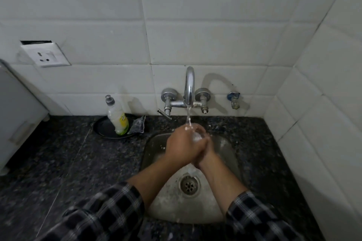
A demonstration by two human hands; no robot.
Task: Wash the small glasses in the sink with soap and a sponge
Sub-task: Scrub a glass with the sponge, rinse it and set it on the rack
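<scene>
Over the steel sink, both hands meet under the running tap. My left hand wraps over the top, and my right hand lies partly under it. A small clear glass shows between the fingers, with the water stream falling onto it. Most of the glass is hidden by the hands. Which hand carries its weight I cannot tell; both touch it. A soap bottle stands on a black plate left of the sink, with a crumpled mesh scrubber beside it.
The sink drain sits below my wrists, with foam around it. Dark granite counter surrounds the sink. A white appliance stands at the far left. A wall socket and a small side valve are on the tiled wall.
</scene>
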